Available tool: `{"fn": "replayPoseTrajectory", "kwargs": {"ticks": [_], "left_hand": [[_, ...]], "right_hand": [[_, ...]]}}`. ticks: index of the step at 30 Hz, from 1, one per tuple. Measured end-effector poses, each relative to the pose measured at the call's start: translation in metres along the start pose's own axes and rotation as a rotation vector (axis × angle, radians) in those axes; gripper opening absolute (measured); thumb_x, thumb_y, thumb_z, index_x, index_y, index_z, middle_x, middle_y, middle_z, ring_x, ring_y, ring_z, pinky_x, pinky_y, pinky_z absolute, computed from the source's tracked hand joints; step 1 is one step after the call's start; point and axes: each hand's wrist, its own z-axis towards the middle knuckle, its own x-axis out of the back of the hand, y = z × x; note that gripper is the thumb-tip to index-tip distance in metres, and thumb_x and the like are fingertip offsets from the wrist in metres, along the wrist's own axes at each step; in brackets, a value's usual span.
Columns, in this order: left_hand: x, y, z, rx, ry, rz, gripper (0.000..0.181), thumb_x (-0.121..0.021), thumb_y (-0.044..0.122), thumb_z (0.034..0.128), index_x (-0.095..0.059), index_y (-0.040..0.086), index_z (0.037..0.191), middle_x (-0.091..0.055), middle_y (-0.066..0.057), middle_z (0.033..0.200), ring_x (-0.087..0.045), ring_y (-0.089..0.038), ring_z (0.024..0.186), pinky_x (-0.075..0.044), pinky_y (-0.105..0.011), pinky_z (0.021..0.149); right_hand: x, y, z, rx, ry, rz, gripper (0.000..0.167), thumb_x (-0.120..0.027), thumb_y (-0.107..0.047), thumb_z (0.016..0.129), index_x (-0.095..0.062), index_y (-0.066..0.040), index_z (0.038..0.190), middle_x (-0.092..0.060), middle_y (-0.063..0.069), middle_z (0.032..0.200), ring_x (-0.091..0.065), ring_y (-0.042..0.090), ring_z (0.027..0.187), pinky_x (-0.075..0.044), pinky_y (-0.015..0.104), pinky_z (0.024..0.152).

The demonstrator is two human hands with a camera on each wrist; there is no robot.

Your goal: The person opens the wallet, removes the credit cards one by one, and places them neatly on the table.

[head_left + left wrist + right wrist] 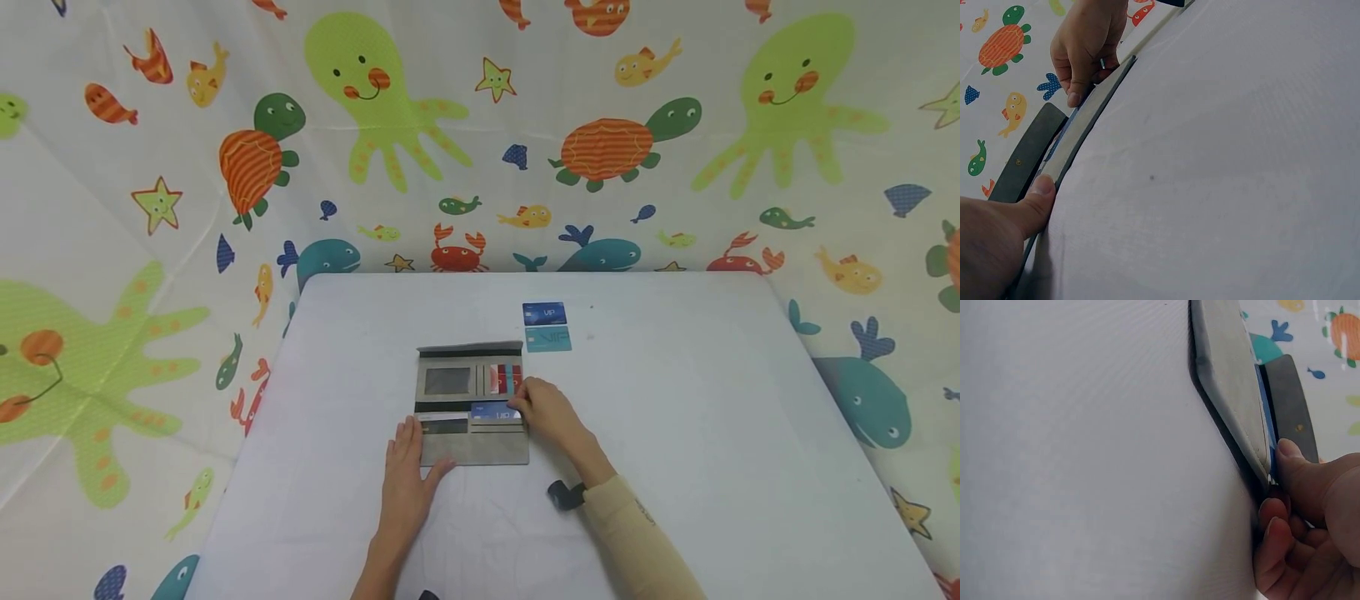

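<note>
A grey wallet [480, 450] lies unfolded on the white table, its flap raised at the far side. My left hand [405, 475] rests on the wallet's left edge with fingers straight, its thumb touching the near edge. At the right edge, my right hand [553, 415] pinches the corner of a blue VIP card [491, 410], which sits partly inside a slot of the near panel. In the right wrist view the thumb presses the card's blue edge [1266, 403]. Red and light-blue cards [504, 379] fill the far panel's right slots, beside a clear window [447, 381].
Beyond the wallet to the right lie a dark blue VIP card [544, 313] and a teal VIP card [548, 339]. A black strapped device [564, 495] is at my right wrist. A curtain with sea animals [480, 150] hangs behind the white table [675, 400].
</note>
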Motion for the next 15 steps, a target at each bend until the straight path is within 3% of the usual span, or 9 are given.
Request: {"fn": "replayPoseTrajectory", "kwargs": {"ticks": [7,15], "left_hand": [[-0.0012,-0.0016,0.0001,-0.004,0.012,0.005,0.091,-0.073,0.043,0.0891,-0.027,0.003,0.157,-0.023,-0.015,0.167,-0.016,-0.034,0.156,-0.010,-0.049,0.130],[-0.0003,-0.0006,0.0010,-0.004,-0.006,0.019,0.093,-0.074,0.041,0.0881,-0.028,-0.001,0.156,-0.023,-0.018,0.166,-0.015,-0.036,0.156,-0.009,-0.049,0.130]], "right_hand": [[0.0016,0.0032,-0.0035,0.037,0.025,0.081,0.018,-0.076,-0.023,0.090,-0.066,-0.010,0.096,-0.058,-0.002,0.078,-0.052,0.012,0.074,-0.044,0.020,0.062],[0.0038,0.0036,-0.0050,0.019,-0.011,0.109,0.019,-0.077,-0.019,0.088,-0.070,-0.009,0.102,-0.059,-0.001,0.083,-0.052,0.012,0.077,-0.046,0.022,0.067]]}}
